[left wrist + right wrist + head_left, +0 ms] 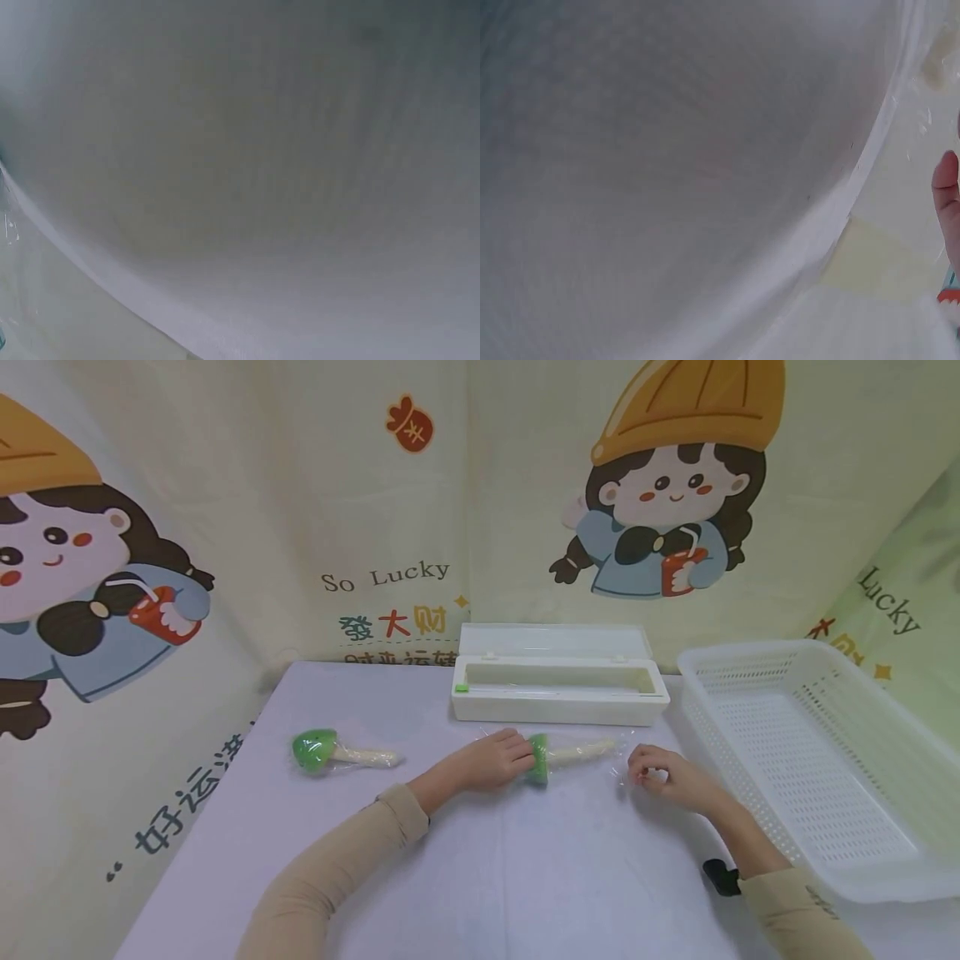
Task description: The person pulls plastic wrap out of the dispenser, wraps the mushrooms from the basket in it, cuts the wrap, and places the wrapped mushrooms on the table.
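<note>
In the head view, a mushroom-shaped piece (581, 754) with a green cap and a pale stem lies on loose clear plastic film. My left hand (491, 762) grips it at the cap end, the curled fingers hiding part of the green. Beyond the stem's tip, my right hand (678, 779) pinches the loose end of the clear film (619, 774) between thumb and fingers. A similar green-capped mushroom (315, 750), wrapped in film, lies farther left. In the right wrist view, a fingertip (946, 176) shows at the right edge. The left wrist view shows mostly blurred tabletop.
Behind the hands stands a long white box (558, 707), its lid (555, 642) raised and a small green piece at its left end. A white perforated plastic basket (750, 793) sits at the right. A printed curtain (510, 527) hangs behind the lilac-white tabletop (510, 877).
</note>
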`<action>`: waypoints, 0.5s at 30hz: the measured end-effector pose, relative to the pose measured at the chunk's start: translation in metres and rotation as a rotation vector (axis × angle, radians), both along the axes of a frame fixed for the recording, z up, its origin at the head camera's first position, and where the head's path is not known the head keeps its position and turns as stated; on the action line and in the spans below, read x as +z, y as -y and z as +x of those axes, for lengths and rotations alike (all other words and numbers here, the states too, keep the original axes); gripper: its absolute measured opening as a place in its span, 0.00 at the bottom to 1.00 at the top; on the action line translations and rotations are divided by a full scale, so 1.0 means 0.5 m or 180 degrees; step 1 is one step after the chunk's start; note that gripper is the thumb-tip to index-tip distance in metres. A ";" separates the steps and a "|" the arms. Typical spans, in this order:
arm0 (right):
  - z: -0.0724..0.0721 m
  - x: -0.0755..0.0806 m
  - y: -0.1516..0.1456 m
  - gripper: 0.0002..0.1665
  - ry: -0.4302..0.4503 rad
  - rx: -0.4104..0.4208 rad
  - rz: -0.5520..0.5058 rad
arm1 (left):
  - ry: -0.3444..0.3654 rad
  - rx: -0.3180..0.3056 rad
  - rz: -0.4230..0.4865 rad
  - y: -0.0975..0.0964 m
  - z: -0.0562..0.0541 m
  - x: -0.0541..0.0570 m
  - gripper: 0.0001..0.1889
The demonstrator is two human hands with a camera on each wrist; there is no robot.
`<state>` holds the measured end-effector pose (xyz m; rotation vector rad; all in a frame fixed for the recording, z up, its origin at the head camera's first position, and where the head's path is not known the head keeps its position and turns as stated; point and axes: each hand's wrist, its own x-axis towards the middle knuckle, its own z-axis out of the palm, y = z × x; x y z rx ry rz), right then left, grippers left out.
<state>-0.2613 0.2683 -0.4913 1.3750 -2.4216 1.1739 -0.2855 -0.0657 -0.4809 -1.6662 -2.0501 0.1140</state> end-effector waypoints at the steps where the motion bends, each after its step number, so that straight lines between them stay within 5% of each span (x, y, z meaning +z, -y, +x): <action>1: 0.001 -0.002 0.005 0.20 -0.0019 0.0053 0.0159 | -0.0016 0.0026 -0.0029 -0.001 0.002 -0.002 0.06; 7: 0.021 0.025 0.046 0.12 -0.0316 -0.0186 0.1724 | -0.0048 0.0149 -0.0007 -0.005 0.006 -0.006 0.06; 9: 0.030 0.048 0.060 0.06 -0.0206 -0.0384 0.2074 | -0.0068 0.0171 -0.0021 -0.005 0.007 -0.006 0.06; 12: 0.032 0.078 0.085 0.01 -0.0390 -0.0761 0.1996 | -0.0120 0.0205 -0.0068 -0.005 0.007 -0.007 0.07; 15: 0.024 0.090 0.117 0.09 -0.0928 -0.1146 0.1818 | -0.0171 0.0243 -0.0104 -0.004 0.007 -0.009 0.07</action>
